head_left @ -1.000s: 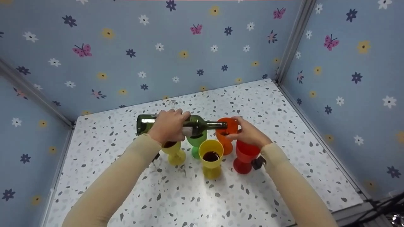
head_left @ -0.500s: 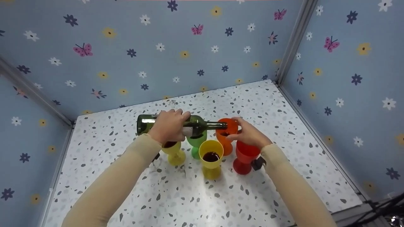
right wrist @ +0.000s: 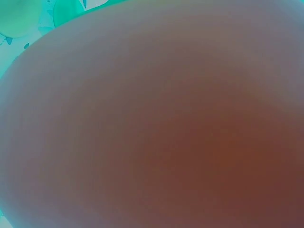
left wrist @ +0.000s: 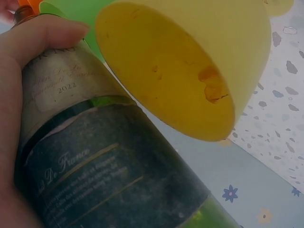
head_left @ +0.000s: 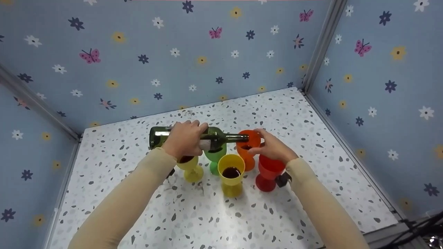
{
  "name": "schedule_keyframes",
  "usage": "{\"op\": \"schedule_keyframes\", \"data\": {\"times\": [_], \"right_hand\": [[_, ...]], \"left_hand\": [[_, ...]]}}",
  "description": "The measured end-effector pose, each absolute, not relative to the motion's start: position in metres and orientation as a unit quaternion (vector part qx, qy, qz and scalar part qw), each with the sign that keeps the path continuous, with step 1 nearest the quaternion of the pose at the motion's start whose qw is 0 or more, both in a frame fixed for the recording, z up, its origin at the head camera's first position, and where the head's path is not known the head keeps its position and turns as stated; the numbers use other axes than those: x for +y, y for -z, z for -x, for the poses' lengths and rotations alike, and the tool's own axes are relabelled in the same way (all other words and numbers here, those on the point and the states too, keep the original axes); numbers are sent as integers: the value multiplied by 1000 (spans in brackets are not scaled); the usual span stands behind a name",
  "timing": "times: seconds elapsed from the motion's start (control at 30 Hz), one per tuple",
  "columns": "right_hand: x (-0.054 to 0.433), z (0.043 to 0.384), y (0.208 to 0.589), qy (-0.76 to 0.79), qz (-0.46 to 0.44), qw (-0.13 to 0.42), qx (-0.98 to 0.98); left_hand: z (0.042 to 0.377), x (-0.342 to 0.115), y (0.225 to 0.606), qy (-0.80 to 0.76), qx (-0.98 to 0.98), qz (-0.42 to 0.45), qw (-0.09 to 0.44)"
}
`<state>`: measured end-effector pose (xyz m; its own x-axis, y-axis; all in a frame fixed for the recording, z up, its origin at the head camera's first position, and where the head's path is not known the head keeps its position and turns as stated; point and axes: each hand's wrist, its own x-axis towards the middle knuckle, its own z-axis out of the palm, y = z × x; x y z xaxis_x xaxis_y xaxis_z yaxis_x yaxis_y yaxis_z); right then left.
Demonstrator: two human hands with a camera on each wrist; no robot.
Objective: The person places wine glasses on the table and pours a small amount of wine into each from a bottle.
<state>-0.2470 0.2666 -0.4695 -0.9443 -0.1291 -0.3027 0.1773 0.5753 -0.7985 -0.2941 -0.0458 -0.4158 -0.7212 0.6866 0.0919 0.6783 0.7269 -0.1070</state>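
Tipped almost level, a green glass wine bottle (head_left: 159, 136) is gripped round its body by my left hand (head_left: 185, 138). Its neck reaches over an orange goblet (head_left: 250, 162), the mouth at the goblet's opening. My right hand (head_left: 275, 147) holds that goblet's bowl from the right, thumb and fingers curved round the rim. Dark liquid shows inside the orange goblet. In the left wrist view the bottle's dark label (left wrist: 95, 161) lies beside a yellow goblet (left wrist: 247, 52). A blurred surface fills most of the right wrist view, hiding the right fingers.
In front stands a yellow goblet (head_left: 232, 188) with dark liquid. Another yellow goblet (head_left: 193, 173), also with dark liquid, is below the left hand. A green goblet (head_left: 214, 167) stands under the bottle, and a red goblet (head_left: 266, 181) below the right wrist. Patterned walls (head_left: 187, 45) enclose the speckled table (head_left: 207, 221).
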Motion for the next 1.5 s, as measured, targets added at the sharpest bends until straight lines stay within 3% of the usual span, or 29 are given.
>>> {"op": "schedule_keyframes", "data": {"times": [1.5], "right_hand": [[267,249,469,447,-2,161,880]], "left_hand": [[293,-50,419,20,-933,355,59]]}}
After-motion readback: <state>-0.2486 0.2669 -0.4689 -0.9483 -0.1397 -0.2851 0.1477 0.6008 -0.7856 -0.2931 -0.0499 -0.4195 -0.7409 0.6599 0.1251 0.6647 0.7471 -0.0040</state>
